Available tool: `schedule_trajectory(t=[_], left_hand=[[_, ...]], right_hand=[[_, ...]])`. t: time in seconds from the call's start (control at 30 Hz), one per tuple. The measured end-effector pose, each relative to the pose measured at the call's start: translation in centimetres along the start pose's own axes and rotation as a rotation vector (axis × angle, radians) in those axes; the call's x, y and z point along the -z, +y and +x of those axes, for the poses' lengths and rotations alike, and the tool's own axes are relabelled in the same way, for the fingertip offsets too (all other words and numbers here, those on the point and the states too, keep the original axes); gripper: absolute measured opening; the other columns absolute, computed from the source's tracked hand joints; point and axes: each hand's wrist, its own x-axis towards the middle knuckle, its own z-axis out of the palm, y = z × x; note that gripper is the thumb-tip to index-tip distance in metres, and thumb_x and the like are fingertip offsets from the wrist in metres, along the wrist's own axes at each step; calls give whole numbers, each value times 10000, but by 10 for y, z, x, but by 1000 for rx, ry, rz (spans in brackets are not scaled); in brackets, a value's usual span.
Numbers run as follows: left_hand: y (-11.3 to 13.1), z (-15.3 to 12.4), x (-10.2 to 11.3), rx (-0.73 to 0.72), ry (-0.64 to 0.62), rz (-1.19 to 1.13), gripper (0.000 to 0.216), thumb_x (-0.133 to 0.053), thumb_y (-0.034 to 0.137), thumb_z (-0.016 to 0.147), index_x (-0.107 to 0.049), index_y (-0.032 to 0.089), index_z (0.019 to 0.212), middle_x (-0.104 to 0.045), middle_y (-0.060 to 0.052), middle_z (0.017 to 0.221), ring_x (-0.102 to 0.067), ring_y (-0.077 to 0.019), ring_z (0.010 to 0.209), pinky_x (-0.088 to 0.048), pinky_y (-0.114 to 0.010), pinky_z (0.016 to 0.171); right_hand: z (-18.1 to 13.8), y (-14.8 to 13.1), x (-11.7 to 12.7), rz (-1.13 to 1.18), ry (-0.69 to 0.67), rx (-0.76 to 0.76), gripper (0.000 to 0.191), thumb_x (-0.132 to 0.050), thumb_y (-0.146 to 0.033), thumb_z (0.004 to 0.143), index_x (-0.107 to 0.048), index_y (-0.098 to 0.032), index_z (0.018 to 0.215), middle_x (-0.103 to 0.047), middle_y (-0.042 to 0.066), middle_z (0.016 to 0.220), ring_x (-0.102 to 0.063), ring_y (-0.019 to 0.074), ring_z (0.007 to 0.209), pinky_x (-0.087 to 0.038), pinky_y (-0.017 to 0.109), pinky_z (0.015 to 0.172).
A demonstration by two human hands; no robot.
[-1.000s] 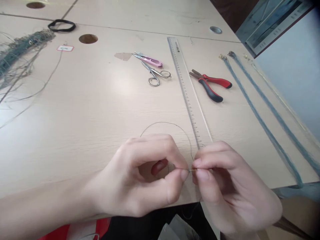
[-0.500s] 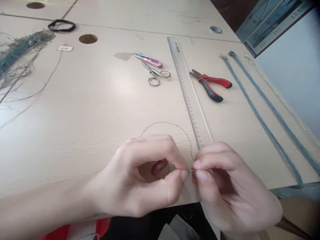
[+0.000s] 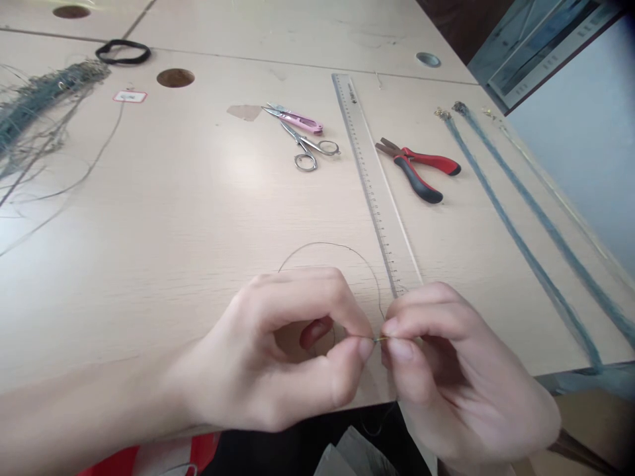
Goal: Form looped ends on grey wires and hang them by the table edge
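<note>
Head view, left hand (image 3: 278, 350), right hand (image 3: 446, 377), grips pinching wire (image 3: 322, 243)

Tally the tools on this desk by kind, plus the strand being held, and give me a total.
Scissors: 1
Pink thread snips: 1
Pliers: 1
Ruler: 1
Thin strand, pinched by left hand and right hand: 1
Total: 5

Thin dark thread (image 3: 337, 245) curves in a loose loop on the table (image 3: 198, 198); its end, tipped with a tiny gold piece (image 3: 381, 339), pinched between left hand (image 3: 278, 350) and right hand (image 3: 446, 370).
</note>
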Motion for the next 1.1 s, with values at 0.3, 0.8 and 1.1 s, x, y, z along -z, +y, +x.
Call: schedule_trajectory(t=[0.3, 0.8, 1.1], left_hand=[[1, -3, -1, -5, 9, -12, 94, -537, 46, 777, -572, 121, 731, -591, -32, 637, -545, -109, 555, -409, -218, 451], [5, 7, 6, 375, -42, -205, 197, -563, 293, 815, -540, 139, 694, -470, 26, 589, -416, -82, 535, -339, -194, 477], [10, 0, -1, 105, -163, 194, 185, -444, 235, 874, -510, 147, 724, -470, 12, 613, -410, -80, 514, -327, -195, 460]], right_hand=[[0, 0, -3, 23, 17, 5, 205, -496, -34, 776, -541, -225, 836, -546, 13, 701, -534, 148, 611, -386, 305, 473], [0, 7, -2, -22, 60, 92, 225, -564, -33, 796, -593, -213, 929, -553, 30, 858, -550, 129, 714, -446, 240, 529], [10, 2, 25, 278, 102, -143, 151, -544, -308, 830, -541, -217, 709, -508, -7, 587, -451, 92, 367, -349, 218, 299]])
